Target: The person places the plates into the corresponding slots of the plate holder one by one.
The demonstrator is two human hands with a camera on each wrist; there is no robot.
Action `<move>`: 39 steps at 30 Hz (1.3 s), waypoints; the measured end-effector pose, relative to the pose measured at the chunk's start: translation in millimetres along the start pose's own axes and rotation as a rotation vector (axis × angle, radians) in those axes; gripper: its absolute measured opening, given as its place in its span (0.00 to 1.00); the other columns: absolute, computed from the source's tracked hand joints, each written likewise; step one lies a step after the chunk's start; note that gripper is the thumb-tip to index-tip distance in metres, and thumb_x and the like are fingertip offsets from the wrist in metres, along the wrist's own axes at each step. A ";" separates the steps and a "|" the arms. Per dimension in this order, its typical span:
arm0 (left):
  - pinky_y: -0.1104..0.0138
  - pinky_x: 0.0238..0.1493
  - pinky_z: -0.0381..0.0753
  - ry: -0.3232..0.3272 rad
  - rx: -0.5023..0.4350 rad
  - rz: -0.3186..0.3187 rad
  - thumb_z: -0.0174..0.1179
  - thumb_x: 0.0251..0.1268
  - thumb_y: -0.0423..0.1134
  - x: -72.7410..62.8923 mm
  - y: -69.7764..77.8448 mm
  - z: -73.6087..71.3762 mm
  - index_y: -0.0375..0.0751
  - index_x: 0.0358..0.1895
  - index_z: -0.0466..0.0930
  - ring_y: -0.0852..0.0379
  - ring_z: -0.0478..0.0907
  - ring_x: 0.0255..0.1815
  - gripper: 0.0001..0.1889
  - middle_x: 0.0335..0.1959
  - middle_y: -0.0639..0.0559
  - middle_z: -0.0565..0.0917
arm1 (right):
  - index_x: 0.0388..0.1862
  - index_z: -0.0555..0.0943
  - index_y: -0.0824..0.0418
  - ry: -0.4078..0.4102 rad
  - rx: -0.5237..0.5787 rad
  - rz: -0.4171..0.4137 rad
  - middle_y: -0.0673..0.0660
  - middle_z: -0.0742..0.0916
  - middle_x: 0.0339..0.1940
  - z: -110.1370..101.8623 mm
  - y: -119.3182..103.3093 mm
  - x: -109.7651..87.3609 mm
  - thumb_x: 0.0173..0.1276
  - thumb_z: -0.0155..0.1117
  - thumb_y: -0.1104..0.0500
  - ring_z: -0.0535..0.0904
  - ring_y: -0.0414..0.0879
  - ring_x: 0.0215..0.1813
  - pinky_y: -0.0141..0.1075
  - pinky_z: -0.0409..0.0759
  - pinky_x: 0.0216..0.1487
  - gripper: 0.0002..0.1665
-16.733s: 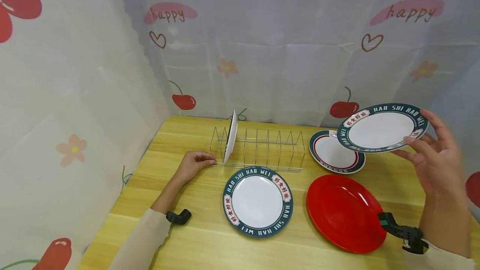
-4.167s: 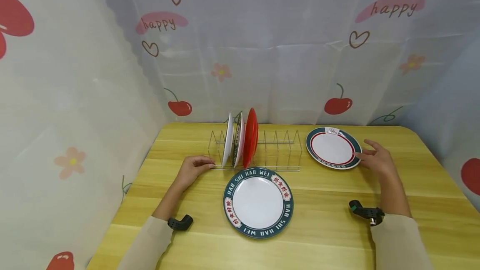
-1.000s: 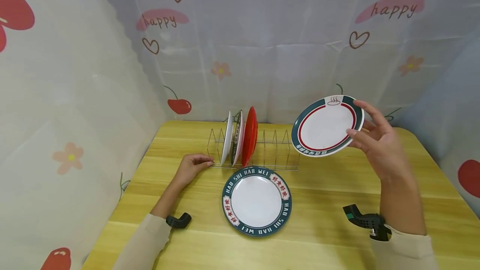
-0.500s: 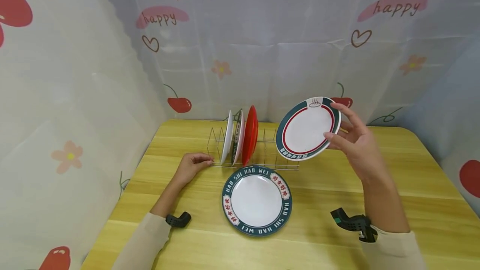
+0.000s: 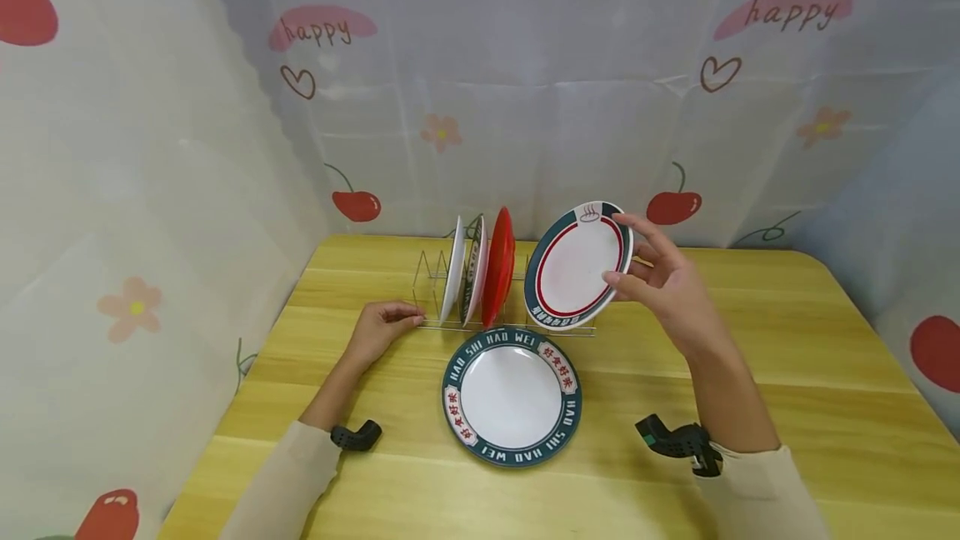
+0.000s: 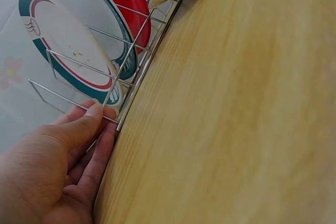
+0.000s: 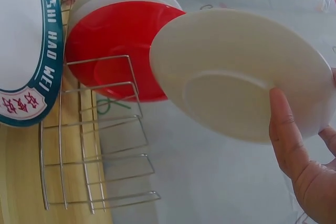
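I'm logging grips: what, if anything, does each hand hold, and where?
Right hand: raised plate, by its rim. Left hand: rack, by its near left corner.

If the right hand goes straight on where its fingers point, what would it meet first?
Probably the red plate, standing in the rack: the held plate, leading the right hand, would likely touch it first. Depth is unclear, so the rack itself could come before it.

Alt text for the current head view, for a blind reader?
A person's right hand holds a tilted green-rimmed plate, right of two pale plates and a red plate on edge in a wire rack. The left hand pinches the rack's left end; another plate lies flat on the table.
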State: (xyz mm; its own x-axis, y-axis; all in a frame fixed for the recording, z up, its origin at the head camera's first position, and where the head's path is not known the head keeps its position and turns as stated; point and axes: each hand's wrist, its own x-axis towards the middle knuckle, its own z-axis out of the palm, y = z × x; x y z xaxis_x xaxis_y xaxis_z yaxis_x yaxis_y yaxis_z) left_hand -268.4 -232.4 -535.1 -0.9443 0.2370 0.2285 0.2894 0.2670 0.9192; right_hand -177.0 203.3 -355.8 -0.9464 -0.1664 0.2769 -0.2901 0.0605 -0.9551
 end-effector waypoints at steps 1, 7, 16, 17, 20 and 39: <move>0.71 0.42 0.84 0.002 -0.005 0.001 0.71 0.64 0.35 -0.2 -0.4 0.3 0.37 0.41 0.91 0.56 0.87 0.42 0.07 0.39 0.47 0.90 | 0.80 0.63 0.48 -0.002 -0.008 0.007 0.64 0.74 0.65 1.7 0.8 1.2 0.71 0.66 0.67 0.82 0.49 0.56 0.35 0.86 0.47 0.42; 0.70 0.44 0.85 0.002 -0.021 -0.022 0.72 0.63 0.35 -0.3 -2.3 0.9 0.37 0.41 0.91 0.56 0.87 0.43 0.07 0.39 0.47 0.91 | 0.79 0.64 0.44 -0.033 -0.096 0.039 0.62 0.77 0.59 11.9 3.9 12.8 0.69 0.70 0.63 0.81 0.53 0.51 0.41 0.87 0.46 0.43; 0.69 0.45 0.86 0.026 -0.101 0.000 0.71 0.64 0.34 0.0 2.5 -0.6 0.31 0.44 0.89 0.56 0.88 0.43 0.10 0.41 0.42 0.90 | 0.79 0.64 0.48 -0.134 -0.142 0.021 0.65 0.78 0.56 21.0 3.6 37.0 0.68 0.72 0.62 0.81 0.57 0.48 0.44 0.88 0.42 0.45; 0.67 0.46 0.86 0.026 -0.127 -0.004 0.70 0.64 0.34 0.2 2.4 -0.6 0.31 0.45 0.89 0.55 0.88 0.43 0.10 0.41 0.42 0.90 | 0.79 0.64 0.48 -0.144 -0.152 0.023 0.65 0.78 0.55 21.5 3.8 39.2 0.68 0.72 0.61 0.82 0.58 0.49 0.45 0.88 0.43 0.45; 0.65 0.47 0.86 0.025 -0.193 -0.022 0.69 0.66 0.34 -0.1 3.2 -0.4 0.30 0.47 0.88 0.54 0.88 0.45 0.11 0.42 0.43 0.90 | 0.79 0.64 0.48 -0.172 -0.186 0.039 0.65 0.78 0.53 23.4 3.6 43.8 0.68 0.73 0.59 0.82 0.60 0.51 0.45 0.88 0.43 0.44; 0.64 0.49 0.86 0.027 -0.273 -0.057 0.67 0.66 0.31 0.0 4.2 -0.4 0.26 0.50 0.85 0.53 0.88 0.46 0.13 0.43 0.44 0.90 | 0.79 0.64 0.52 -0.290 -0.231 0.068 0.68 0.79 0.45 44.3 22.3 64.6 0.67 0.73 0.61 0.82 0.60 0.46 0.47 0.88 0.40 0.45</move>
State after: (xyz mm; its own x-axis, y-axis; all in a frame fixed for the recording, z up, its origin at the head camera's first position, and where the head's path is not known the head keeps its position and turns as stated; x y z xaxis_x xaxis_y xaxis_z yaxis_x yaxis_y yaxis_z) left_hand -267.4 -231.7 -531.1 -0.9629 0.2023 0.1787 0.1859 0.0169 0.9824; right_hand -238.3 150.3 -363.8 -0.8948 -0.4238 0.1406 -0.2836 0.2962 -0.9121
